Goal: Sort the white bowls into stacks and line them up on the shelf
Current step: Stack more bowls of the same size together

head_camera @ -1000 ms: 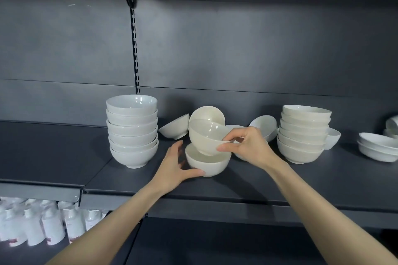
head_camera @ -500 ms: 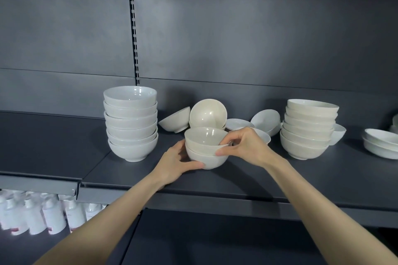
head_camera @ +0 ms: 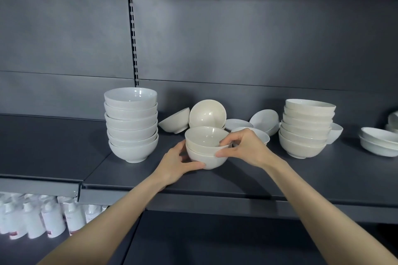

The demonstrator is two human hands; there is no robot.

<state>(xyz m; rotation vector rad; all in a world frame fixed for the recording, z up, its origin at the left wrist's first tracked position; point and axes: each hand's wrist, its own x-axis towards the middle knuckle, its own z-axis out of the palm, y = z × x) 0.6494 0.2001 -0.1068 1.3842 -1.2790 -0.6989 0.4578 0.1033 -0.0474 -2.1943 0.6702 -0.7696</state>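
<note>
On the shelf, both hands grip two nested bowls: left hand low, right hand pinching the rim.

The upper bowl, held tilted above the lower bowl a second ago, now sits nested level inside it. The right hand has come down with it and pinches both rims.

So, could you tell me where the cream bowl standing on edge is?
Head view, centre: the cream ceramic bowl stands on edge far back on the shelf, behind the two-bowl stack, right of a tipped white bowl.
</note>
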